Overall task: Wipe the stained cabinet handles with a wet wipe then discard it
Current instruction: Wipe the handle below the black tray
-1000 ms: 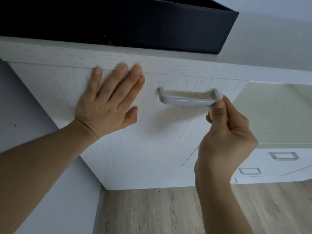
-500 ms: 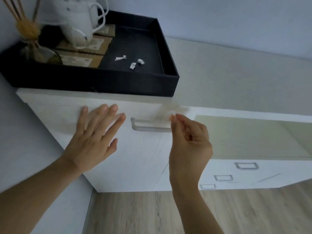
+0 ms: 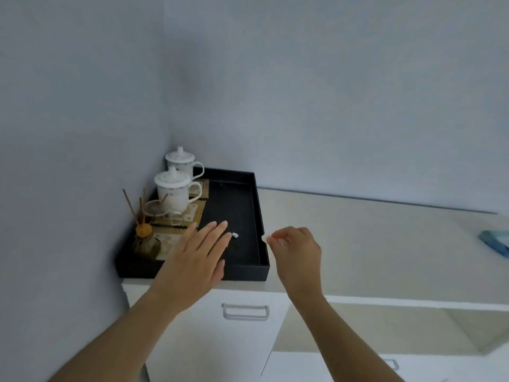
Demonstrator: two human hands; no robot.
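A person is standing over a white cabinet, with its handle (image 3: pixel 245 312) sitting below and nearer than both hands. The left hand (image 3: pixel 196 260) is hovering flat, fingers straight and spread, holding nothing, its fingertips reaching over the near half of a black tray (image 3: pixel 263 255). The right hand (image 3: pixel 296 250) is curling its fingers and pinching a small white wipe (image 3: pixel 265 238) between thumb and forefinger, just at the tray's right wall, so the wipe is sitting right at that rim rather than clearly inside it. By the look of it, the wiping here is finished and the discarding is under way. The risk is judged to be a miss: the scrap is tiny and light, and letting go at the rim could be sending it onto the counter (image 3: pixel 371 230) or down the cabinet front; being damp, it may also be clinging to the fingertips. Just beyond the left fingertips, a white scrap (image 3: pixel 235 235) is lying on the tray floor. Farther left, a small vase (image 3: pixel 144 241) of sticks is standing in the tray, with a glass cup (image 3: pixel 158 209) behind it. At the far corner, two lidded mugs (image 3: pixel 173 193) are resting on patterned mats. Their contents cannot be told.
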